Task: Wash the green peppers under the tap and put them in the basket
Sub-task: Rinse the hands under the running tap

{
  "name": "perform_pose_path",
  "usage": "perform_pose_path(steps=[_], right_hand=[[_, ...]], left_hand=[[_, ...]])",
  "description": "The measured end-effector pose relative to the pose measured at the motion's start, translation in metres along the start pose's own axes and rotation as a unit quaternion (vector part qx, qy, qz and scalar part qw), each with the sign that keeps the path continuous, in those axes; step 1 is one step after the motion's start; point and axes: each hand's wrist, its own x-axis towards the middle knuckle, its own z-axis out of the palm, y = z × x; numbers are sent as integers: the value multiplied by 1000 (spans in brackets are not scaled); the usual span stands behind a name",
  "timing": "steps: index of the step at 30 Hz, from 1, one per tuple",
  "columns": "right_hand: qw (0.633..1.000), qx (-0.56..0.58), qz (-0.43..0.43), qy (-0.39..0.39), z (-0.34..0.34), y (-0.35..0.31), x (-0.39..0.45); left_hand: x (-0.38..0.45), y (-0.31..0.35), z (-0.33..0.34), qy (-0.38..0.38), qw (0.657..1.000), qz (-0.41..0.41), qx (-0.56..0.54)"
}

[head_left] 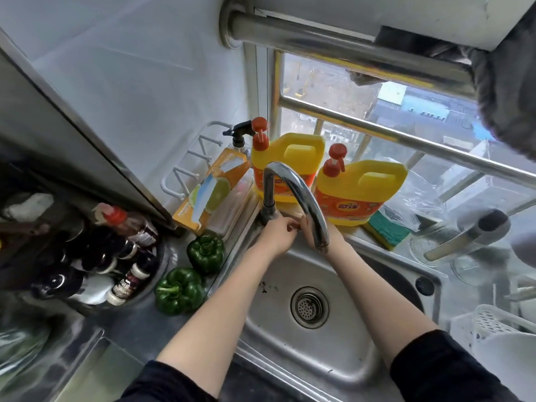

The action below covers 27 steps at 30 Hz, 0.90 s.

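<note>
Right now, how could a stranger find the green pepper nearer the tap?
Start at the steel sink and go to the counter on its left. Two glossy green bell peppers lie there; yours is the farther one, beside the orange box, not the nearer one.

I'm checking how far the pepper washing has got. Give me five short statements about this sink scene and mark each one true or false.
1. Two green peppers lie on the counter left of the sink: the far green pepper and the near green pepper. True.
2. The left hand holds a pepper. False: both it and the right hand are at the base of the tap, holding no pepper.
3. A pepper lies in the sink. False: the basin holds none.
4. Two yellow detergent jugs stand behind the tap. True.
5. The white basket holds a washed pepper. False: none is visible in it.
</note>
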Motion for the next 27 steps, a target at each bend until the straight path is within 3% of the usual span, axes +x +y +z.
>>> perform_pose_path(steps=[6, 14, 19, 27], right_hand=[[997, 17, -73, 5, 0, 6, -41], [999, 10, -48, -8, 18, 27, -30], [998, 63, 9, -21, 22, 27, -27], [998, 56, -19, -22, 22, 31, -29]], left_hand=[[-10, -13, 6, -15, 1000, 21, -12], [-10, -29, 11, -58, 998, 27, 21], [-9, -33, 11, -68, 997, 26, 39], [-8, -36, 14, -70, 996, 27, 55]])
